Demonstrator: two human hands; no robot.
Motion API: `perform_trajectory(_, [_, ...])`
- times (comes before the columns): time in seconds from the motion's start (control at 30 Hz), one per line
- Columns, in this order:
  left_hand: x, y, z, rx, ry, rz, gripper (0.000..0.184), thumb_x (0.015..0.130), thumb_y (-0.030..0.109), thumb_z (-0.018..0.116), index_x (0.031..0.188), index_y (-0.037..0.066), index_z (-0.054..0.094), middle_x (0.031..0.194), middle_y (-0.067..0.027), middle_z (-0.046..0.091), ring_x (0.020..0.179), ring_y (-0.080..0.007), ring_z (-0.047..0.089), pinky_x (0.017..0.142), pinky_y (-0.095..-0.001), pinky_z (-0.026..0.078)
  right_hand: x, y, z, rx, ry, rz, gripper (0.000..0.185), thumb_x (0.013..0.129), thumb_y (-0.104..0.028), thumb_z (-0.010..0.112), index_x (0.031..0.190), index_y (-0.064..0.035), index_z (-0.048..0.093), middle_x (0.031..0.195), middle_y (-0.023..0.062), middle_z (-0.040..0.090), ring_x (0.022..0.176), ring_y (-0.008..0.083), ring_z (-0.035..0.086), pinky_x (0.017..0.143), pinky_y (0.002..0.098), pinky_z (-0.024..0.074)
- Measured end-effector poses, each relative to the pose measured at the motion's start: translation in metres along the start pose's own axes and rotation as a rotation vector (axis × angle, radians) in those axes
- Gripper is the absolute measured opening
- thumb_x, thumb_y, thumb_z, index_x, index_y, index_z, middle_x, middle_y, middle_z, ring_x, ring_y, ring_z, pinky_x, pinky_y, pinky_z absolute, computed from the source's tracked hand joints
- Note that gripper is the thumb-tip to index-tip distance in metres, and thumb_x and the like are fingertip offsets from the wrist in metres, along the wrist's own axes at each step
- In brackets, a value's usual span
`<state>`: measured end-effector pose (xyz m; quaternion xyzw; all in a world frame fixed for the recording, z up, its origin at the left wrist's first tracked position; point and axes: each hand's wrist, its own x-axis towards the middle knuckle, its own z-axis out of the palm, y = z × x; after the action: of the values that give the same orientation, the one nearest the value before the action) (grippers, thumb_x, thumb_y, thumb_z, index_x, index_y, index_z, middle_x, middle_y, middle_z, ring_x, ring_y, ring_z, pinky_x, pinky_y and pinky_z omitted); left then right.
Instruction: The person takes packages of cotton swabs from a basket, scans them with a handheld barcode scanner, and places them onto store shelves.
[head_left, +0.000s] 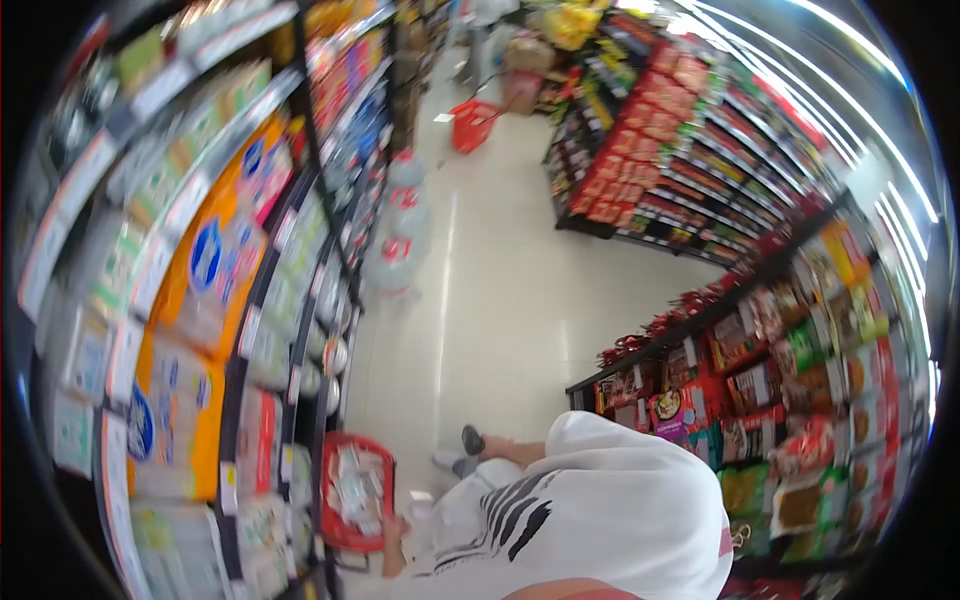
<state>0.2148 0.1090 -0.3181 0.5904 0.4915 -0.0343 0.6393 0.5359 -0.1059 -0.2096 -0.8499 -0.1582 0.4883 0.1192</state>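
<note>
At the lower left, my left hand (397,530) is closed at the right edge of a red shopping basket (325,478), its fingers small and partly blurred. Inside the basket lie whitish packets (358,487) whose kind I cannot make out. The basket is beside my white clothing (620,500), close to the left-hand shelves. My right hand does not show. A bit of bare skin appears at the bottom edge, with no fingers visible.
Shelves of packaged goods (180,420) line the left side. Large water bottles (398,225) stand on the floor beside them. On the right are a snack rack (640,140) and a packed shelf (780,400). Another red basket (472,125) is farther up the aisle floor (480,300).
</note>
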Motion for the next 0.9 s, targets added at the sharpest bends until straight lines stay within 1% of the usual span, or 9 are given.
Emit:
perform_trajectory(0.03, [0.004, -0.005, 0.004, 0.015, 0.033, 0.047, 0.022, 0.081, 0.011, 0.054, 0.1, 0.001, 0.048, 0.066, -0.0077, 0.054, 0.051, -0.0177, 0.056, 0.041, -0.0321, 0.045, 0.011, 0.009, 0.004, -0.017, -0.053, 0.048, 0.066, 0.06, -0.039, 0.073, 0.117, -0.0152, 0.049, 0.116, 0.0123, 0.059, 0.114, 0.0344, 0.051, 0.094, 0.0601, 0.0318])
perform_trajectory(0.17, [0.048, 0.018, 0.027, 0.073, 0.093, 0.094, 0.05, 0.076, 0.008, 0.061, 0.122, -0.001, 0.043, 0.108, -0.0172, 0.055, 0.087, -0.0264, 0.056, 0.079, -0.0394, 0.045, 0.037, 0.067, 0.031, 0.102, 0.121, 0.008, 0.068, 0.062, -0.032, 0.078, 0.117, -0.0033, 0.049, 0.108, 0.0187, 0.061, 0.103, 0.032, 0.058, 0.088, 0.0398, 0.0452])
perform_trajectory(0.2, [0.069, -0.011, 0.033, 0.238, 0.165, 0.37, 0.046, 0.076, 0.007, 0.06, 0.117, -0.002, 0.043, 0.101, -0.0158, 0.057, 0.076, -0.0261, 0.057, 0.071, -0.0388, 0.047, 0.03, 0.073, 0.029, 0.135, 0.098, 0.034, 0.069, 0.063, -0.031, 0.077, 0.118, -0.003, 0.047, 0.109, 0.0191, 0.06, 0.104, 0.0323, 0.058, 0.088, 0.0397, 0.0449])
perform_trajectory(0.23, [0.074, -0.006, 0.042, -0.051, 0.159, 0.14, 0.032, 0.076, 0.008, 0.059, 0.105, -0.002, 0.049, 0.085, -0.0131, 0.06, 0.068, -0.0233, 0.057, 0.065, -0.0366, 0.047, 0.026, 0.074, 0.025, 0.161, 0.075, 0.059, 0.07, 0.064, -0.031, 0.077, 0.12, -0.0026, 0.046, 0.111, 0.0195, 0.06, 0.105, 0.0325, 0.057, 0.088, 0.0395, 0.0446])
perform_trajectory(0.3, [0.058, 0.015, 0.045, 0.033, 0.226, 0.114, 0.018, 0.083, 0.018, 0.058, 0.081, 0.001, 0.056, 0.065, -0.0096, 0.059, 0.062, -0.0201, 0.058, 0.059, -0.0335, 0.046, 0.036, 0.1, 0.04, 0.192, 0.074, 0.003, 0.068, 0.067, -0.029, 0.075, 0.121, -0.0026, 0.043, 0.11, 0.0203, 0.059, 0.104, 0.0347, 0.057, 0.088, 0.0396, 0.0443])
perform_trajectory(0.43, [0.036, -0.013, 0.051, -0.23, 0.218, -0.12, 0.02, 0.084, 0.022, 0.059, 0.084, 0.002, 0.056, 0.069, -0.0082, 0.061, 0.059, -0.0166, 0.06, 0.058, -0.03, 0.047, 0.035, 0.099, 0.059, 0.008, 0.009, -0.016, 0.064, 0.07, -0.029, 0.073, 0.119, -0.0009, 0.042, 0.108, 0.0213, 0.059, 0.102, 0.0365, 0.057, 0.087, 0.0401, 0.0445])
perform_trajectory(0.57, [0.038, -0.08, 0.057, 0.012, 0.278, -0.188, 0.017, 0.083, 0.016, 0.059, 0.093, 0.003, 0.053, 0.075, -0.0104, 0.06, 0.064, -0.019, 0.06, 0.06, -0.0326, 0.048, 0.054, 0.073, 0.075, -0.119, -0.001, -0.152, 0.068, 0.07, -0.041, 0.073, 0.116, -0.001, 0.042, 0.104, 0.0202, 0.057, 0.098, 0.0387, 0.055, 0.085, 0.0467, 0.0425])
perform_trajectory(0.67, [0.066, -0.123, 0.049, 0.173, 0.304, -0.244, 0.021, 0.078, 0.015, 0.06, 0.095, 0.004, 0.054, 0.084, -0.0155, 0.062, 0.083, -0.0321, 0.061, 0.073, -0.0403, 0.048, 0.061, 0.038, 0.102, -0.54, 0.071, -0.245, 0.078, 0.063, -0.049, 0.076, 0.118, -0.0041, 0.045, 0.111, 0.0168, 0.049, 0.108, 0.0358, 0.045, 0.091, 0.0489, 0.0325])
perform_trajectory(0.9, [0.217, -0.122, 0.01, 0.54, 0.483, 0.023, 0.042, 0.075, 0.007, 0.057, 0.116, 0.006, 0.047, 0.118, -0.0166, 0.049, 0.108, -0.0358, 0.05, 0.086, -0.0439, 0.046, 0.116, 0.027, 0.14, -0.604, 0.196, -0.509, 0.071, 0.065, -0.042, 0.074, 0.115, -0.0005, 0.048, 0.106, 0.0148, 0.049, 0.104, 0.034, 0.045, 0.092, 0.0451, 0.0314])
